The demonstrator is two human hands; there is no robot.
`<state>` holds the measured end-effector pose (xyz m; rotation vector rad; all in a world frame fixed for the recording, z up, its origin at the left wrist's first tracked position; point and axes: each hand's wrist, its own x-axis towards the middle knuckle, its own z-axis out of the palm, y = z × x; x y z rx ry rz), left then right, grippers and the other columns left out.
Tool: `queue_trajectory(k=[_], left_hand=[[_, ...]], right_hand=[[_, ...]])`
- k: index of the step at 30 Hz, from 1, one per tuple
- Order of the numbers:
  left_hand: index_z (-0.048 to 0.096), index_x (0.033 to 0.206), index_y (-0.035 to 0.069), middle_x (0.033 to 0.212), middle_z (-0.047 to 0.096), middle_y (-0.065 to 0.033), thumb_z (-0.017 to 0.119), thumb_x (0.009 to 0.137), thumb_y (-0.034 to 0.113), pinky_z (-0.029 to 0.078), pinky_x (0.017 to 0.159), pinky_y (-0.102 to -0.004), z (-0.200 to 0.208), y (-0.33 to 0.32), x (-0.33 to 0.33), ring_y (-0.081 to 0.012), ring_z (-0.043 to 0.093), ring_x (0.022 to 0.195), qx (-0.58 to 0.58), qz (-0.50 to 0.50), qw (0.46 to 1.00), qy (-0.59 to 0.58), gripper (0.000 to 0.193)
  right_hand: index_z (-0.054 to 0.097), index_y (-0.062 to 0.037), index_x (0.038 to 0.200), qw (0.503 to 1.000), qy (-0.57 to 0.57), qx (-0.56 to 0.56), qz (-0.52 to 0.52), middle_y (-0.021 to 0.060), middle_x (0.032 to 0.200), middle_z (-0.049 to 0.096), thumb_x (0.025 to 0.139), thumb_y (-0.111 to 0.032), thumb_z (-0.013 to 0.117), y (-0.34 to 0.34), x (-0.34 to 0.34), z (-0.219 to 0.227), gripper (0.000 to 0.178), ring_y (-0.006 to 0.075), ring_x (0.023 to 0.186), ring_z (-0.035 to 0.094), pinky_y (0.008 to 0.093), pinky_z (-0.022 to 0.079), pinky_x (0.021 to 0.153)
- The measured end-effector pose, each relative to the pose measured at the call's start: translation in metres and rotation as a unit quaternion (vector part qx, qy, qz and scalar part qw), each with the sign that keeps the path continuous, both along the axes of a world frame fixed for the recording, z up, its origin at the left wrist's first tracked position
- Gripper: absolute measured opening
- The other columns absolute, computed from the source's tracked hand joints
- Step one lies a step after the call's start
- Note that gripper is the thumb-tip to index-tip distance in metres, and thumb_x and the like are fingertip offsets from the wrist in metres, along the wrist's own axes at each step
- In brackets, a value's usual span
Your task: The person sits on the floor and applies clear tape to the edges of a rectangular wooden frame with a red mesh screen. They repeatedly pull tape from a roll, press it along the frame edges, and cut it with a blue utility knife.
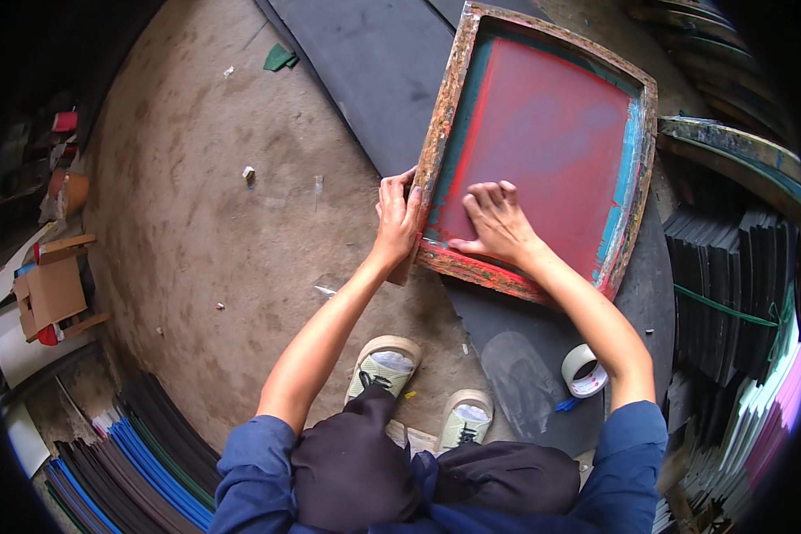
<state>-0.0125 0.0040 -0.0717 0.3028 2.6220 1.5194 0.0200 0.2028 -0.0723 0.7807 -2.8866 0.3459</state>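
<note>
A screen printing frame (436, 116) lies tilted on a dark table, its worn wooden sides streaked with red and orange paint. Its reddish mesh (552, 125) has teal borders along the edges. My left hand (398, 222) is at the frame's lower left side, fingers bent and closed against the wooden edge. A brown flat piece (401, 271) shows just below that hand; its kind is unclear. My right hand (500, 224) rests on the lower left part of the mesh, fingers a little bent and the thumb stretched toward the near left corner.
Near my right forearm a roll of tape (585, 372) sits on the dark tabletop (516, 343). Stacked dark sheets (721, 276) tied with green cord stand at right. A cardboard box (52, 292) is at far left, and coloured sheets (142, 445) stand at lower left.
</note>
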Motion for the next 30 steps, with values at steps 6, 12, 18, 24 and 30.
queue_trajectory(k=[6, 12, 18, 24, 30], left_hand=[[0.044, 0.124, 0.009, 0.114, 0.044, -0.0113, 0.04, 0.093, 0.025, 0.029, 0.094, -0.0421, -0.001, 0.002, -0.002, -0.0259, 0.04, 0.113, -0.008, -0.008, 1.0, 0.007, 0.036], [0.044, 0.124, 0.008, 0.112, 0.045, -0.0112, 0.04, 0.093, 0.024, 0.03, 0.093, -0.0419, -0.002, -0.001, 0.0, -0.0257, 0.041, 0.111, -0.013, 0.005, 1.0, 0.008, 0.035], [0.046, 0.122, 0.007, 0.11, 0.045, -0.0119, 0.04, 0.093, 0.024, 0.032, 0.091, -0.0423, 0.002, 0.002, 0.001, -0.0265, 0.042, 0.109, -0.002, 0.005, 1.0, 0.021, 0.033], [0.046, 0.122, 0.007, 0.111, 0.044, -0.0115, 0.041, 0.093, 0.023, 0.033, 0.09, -0.0413, 0.002, 0.003, 0.0, -0.0272, 0.042, 0.108, -0.006, 0.01, 1.0, 0.019, 0.033], [0.047, 0.121, 0.007, 0.11, 0.045, -0.012, 0.04, 0.094, 0.023, 0.033, 0.09, -0.0415, 0.001, 0.003, 0.001, -0.0274, 0.043, 0.108, 0.006, 0.011, 1.0, 0.021, 0.032]], right_hand=[[0.051, -0.0048, 0.097, 0.999, -0.012, -0.031, -0.01, 0.009, 0.102, 0.045, 0.07, -0.051, 0.063, -0.023, -0.018, 0.007, 0.054, 0.0235, 0.103, 0.041, 0.0417, 0.028, 0.091], [0.056, -0.0007, 0.09, 0.974, -0.142, -0.162, -0.071, 0.0131, 0.09, 0.053, 0.084, -0.016, 0.055, 0.026, 0.032, 0.051, 0.017, 0.0291, 0.09, 0.053, 0.0387, 0.044, 0.079], [0.056, 0.0013, 0.088, 0.967, -0.146, -0.113, -0.175, 0.0136, 0.087, 0.054, 0.084, -0.014, 0.055, 0.031, 0.109, 0.066, 0.016, 0.0289, 0.087, 0.054, 0.0385, 0.045, 0.076], [0.055, 0.0007, 0.083, 0.986, -0.052, -0.047, -0.153, 0.0136, 0.083, 0.055, 0.084, -0.02, 0.055, -0.02, 0.088, 0.036, 0.021, 0.0271, 0.084, 0.053, 0.037, 0.043, 0.075], [0.055, 0.0007, 0.081, 0.992, -0.02, -0.057, -0.114, 0.014, 0.08, 0.055, 0.081, -0.015, 0.055, -0.077, 0.057, 0.023, 0.015, 0.0259, 0.081, 0.052, 0.0355, 0.044, 0.076]])
